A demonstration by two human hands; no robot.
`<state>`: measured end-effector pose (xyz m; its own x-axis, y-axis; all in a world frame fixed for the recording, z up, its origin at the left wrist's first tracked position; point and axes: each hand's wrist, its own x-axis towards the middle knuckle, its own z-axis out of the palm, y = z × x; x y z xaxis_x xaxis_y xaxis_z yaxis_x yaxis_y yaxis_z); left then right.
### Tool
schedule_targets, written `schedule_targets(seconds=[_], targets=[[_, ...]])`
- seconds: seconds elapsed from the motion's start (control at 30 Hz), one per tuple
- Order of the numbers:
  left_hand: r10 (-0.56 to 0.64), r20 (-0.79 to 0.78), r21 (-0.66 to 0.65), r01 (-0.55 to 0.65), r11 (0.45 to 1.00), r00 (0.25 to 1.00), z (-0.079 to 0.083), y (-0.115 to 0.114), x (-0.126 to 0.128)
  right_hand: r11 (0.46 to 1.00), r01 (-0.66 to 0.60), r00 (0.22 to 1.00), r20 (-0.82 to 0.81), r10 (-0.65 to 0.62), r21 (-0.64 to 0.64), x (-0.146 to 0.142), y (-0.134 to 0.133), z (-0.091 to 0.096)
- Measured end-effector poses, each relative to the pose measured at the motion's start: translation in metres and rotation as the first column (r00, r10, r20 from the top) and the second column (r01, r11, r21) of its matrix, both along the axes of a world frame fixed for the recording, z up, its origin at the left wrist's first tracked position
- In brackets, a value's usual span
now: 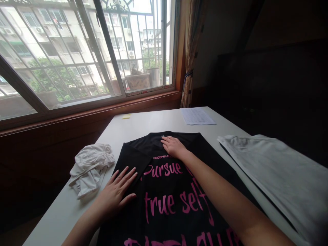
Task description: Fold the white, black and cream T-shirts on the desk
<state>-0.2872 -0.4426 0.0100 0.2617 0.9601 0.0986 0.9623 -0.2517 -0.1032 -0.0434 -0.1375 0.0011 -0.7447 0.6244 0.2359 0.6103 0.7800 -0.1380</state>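
A black T-shirt (176, 186) with pink lettering lies spread on the white table (153, 119), its collar toward the far end. My left hand (118, 188) rests flat with spread fingers on the shirt's left side, over the folded-in sleeve. Near the collar, my right hand (174, 146) lies on the cloth, fingers stretched out beside the small neck label. Neither hand grips the fabric. My right forearm crosses the print and covers part of the words. The shirt's lower end runs out of view.
A crumpled white cloth (92, 167) lies at the table's left edge. On the right is a light grey garment (276, 171), laid fairly flat. A printed paper sheet (197, 116) and yellow sticky notes (126, 116) lie at the far end, below a barred window (102, 54) and a curtain (189, 58).
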Motion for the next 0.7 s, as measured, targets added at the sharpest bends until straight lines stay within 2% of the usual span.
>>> schedule_targets(seconds=[0.33,0.7], targets=[[0.001,-0.001,0.006,-0.001,1.0,1.0,-0.0006,-0.0009,0.0002,1.0,-0.02,0.999,-0.029,0.021,0.023,0.0015,-0.003,-0.0004],[-0.011,0.018,0.03,0.011,0.999,1.0,-0.0038,0.0001,-0.002,0.988,-0.054,0.994,-0.087,0.067,0.147,0.0036,-0.0017,-0.0035]])
